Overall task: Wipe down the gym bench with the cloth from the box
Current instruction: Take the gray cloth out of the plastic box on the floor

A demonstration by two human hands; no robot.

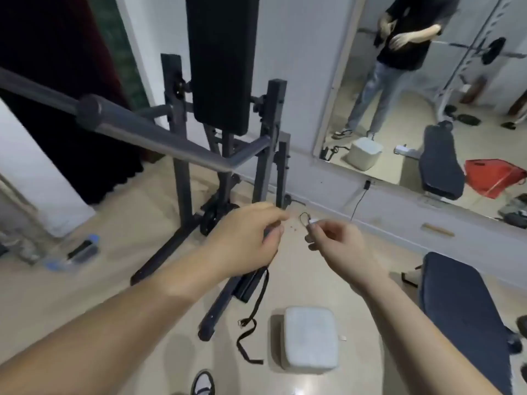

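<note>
The dark padded gym bench (467, 317) lies flat at the lower right. A pale grey box (310, 337) with a closed top stands on the floor just left of it, below my hands. No cloth shows. My left hand (245, 238) hovers over the floor with its fingers curled together; whether it holds anything is unclear. My right hand (333, 238) pinches a small white object with a black loop (309, 220). The two hands are close together, fingertips facing.
A black weight rack (182, 155) with an upright pad (222, 61) and a grey bar (137, 124) stands ahead on the left. A black strap (253, 317) trails on the floor. A wall mirror (427, 89) reflects a person. My shoe (203, 384) is at the bottom.
</note>
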